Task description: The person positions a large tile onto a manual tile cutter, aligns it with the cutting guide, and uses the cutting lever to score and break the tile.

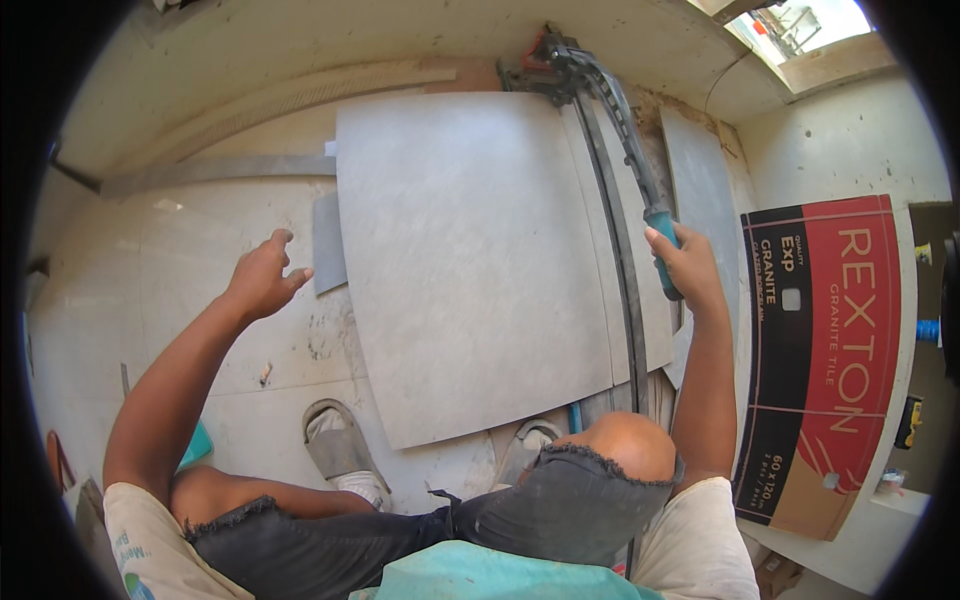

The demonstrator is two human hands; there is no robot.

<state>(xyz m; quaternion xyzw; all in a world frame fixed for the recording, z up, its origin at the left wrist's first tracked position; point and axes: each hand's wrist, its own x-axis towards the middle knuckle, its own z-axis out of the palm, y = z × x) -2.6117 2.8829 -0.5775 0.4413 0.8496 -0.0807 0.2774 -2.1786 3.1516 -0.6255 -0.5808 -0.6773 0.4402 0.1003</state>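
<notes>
The right hand [688,262] has its fingers wrapped around the tile cutter's handle [660,236] on the big grey tile [470,270], while the left hand [262,280] hovers beside the tile, fingers apart.

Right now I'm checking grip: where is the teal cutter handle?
In the head view, right of centre: the teal cutter handle sits in the right hand, beside the large grey tile.

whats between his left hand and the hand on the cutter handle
In the head view, the large grey tile fills most of the stretch between the left hand and the right hand, with a small grey offcut at its left edge.
</notes>
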